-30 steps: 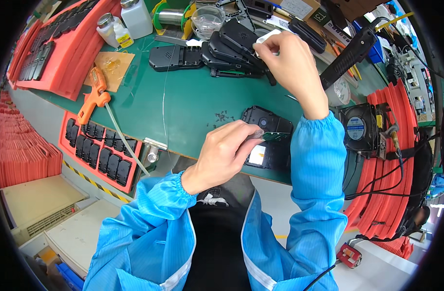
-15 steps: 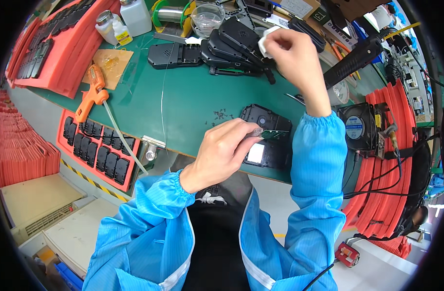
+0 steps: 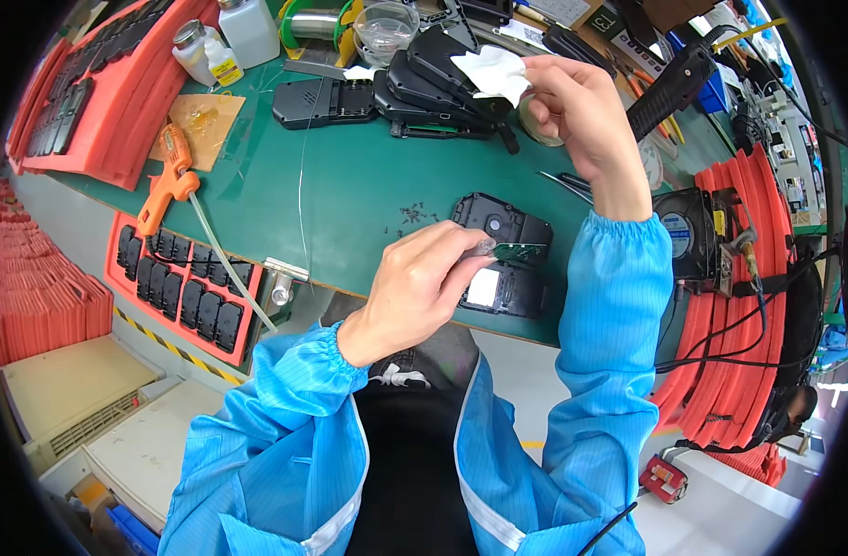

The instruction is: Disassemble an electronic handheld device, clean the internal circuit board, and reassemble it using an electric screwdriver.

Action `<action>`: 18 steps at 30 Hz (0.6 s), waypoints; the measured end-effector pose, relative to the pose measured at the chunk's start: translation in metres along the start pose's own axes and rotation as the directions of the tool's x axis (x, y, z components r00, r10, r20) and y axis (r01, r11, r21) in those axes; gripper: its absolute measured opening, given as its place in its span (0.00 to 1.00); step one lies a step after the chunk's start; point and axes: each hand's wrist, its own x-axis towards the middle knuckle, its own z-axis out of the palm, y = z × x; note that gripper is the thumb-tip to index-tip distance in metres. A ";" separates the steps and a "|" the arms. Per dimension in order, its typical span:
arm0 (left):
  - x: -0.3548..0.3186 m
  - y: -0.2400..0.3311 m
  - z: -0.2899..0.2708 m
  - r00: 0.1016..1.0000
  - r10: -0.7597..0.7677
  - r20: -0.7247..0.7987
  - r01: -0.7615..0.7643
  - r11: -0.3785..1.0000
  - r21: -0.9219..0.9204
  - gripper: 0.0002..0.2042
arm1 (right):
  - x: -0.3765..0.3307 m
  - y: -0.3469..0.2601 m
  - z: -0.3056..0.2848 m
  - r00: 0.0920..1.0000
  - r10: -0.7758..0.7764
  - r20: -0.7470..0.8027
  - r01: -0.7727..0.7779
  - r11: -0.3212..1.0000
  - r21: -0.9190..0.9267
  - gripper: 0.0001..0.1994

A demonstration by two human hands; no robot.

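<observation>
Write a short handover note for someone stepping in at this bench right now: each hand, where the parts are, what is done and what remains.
Left hand: pinches a small green circuit board over the open black device housing on the green mat.
Right hand: raised at the back of the bench, holding a white wipe.
Nearby: stacked black housings behind, orange screwdriver to the left.
Done: housing open, board in hand.
Left: board not yet seated; wipe not yet on it.

Green circuit board (image 3: 517,251) over open black casing (image 3: 500,250) (white wipe (image 3: 492,72) aloft).
</observation>
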 end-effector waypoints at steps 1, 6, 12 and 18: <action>0.000 0.000 0.000 1.000 0.001 0.001 -0.001 1.000 0.004 0.10 | 0.001 0.002 -0.002 1.000 0.000 -0.001 0.000 1.000 0.000 0.11; 0.000 0.000 0.000 1.000 -0.010 0.002 0.010 1.000 0.000 0.10 | 0.004 0.008 -0.008 1.000 0.014 0.019 -0.017 0.986 0.163 0.10; -0.001 0.001 -0.001 1.000 -0.017 0.013 0.017 1.000 0.006 0.09 | 0.005 0.011 -0.014 0.996 0.070 0.059 -0.078 0.985 0.156 0.11; 0.001 0.002 0.001 0.999 -0.031 0.018 0.030 0.999 0.024 0.09 | -0.007 0.019 -0.021 0.990 0.092 0.110 -0.096 0.995 0.026 0.13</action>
